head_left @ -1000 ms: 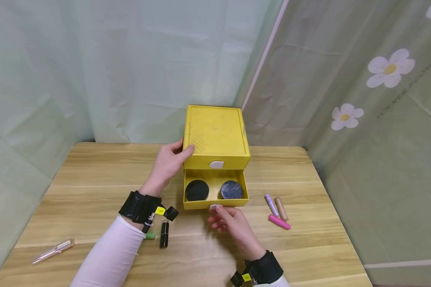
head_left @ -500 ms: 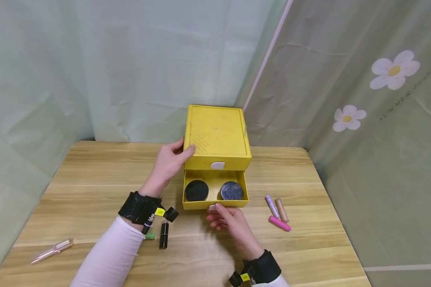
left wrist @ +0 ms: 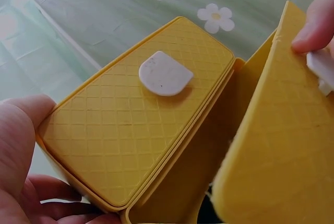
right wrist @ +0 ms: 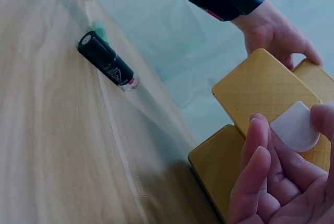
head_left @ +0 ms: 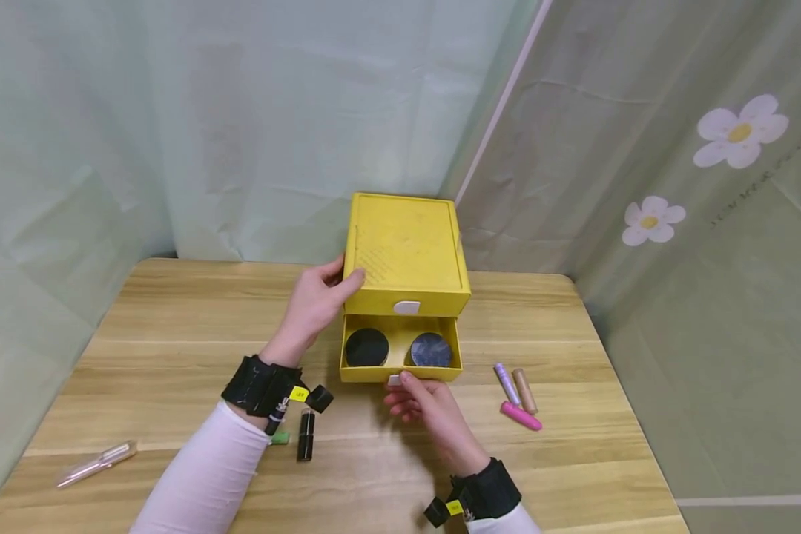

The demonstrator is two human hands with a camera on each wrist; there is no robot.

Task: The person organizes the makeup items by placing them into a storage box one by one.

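A yellow drawer box stands on the table, its top drawer closed and the drawer below pulled out. In that drawer lie a black round-lidded container and a blue-grey round one. My left hand grips the box's left side, thumb on the top edge and fingers around the side. At the open drawer's front, my right hand pinches its white pull tab with the thumb, fingers curled beneath. Another yellow front shows under this drawer in the right wrist view.
Purple, brown and pink tubes lie right of the box on the wooden table. A black lipstick tube and a partly hidden green piece lie near the left wrist. A clear pinkish tube lies far left.
The open drawer has slid slightly inward, with the right hand following it at the tab. The left hand keeps its grip on the box. The head view has shifted a little.
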